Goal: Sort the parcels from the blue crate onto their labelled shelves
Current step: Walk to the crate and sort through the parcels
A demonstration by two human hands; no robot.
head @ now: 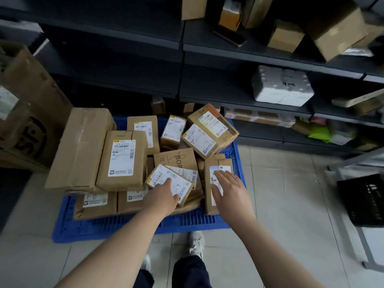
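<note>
The parcels lie heaped in the blue crate, which sits on the tiled floor before the dark shelves. Our left hand lies on a small labelled parcel near the crate's front; we cannot tell whether its fingers grip it. Our right hand rests on the brown parcel just beside it, fingers straight and spread.

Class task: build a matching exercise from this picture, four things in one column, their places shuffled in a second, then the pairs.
1 left hand
2 right hand
3 white foam box
4 black crate

A on the dark shelf
B far right of view
C on small parcel marked 1-7
D on tall parcel at blue crate's right edge

Pairs: 1-C, 2-D, 3-A, 4-B
</note>
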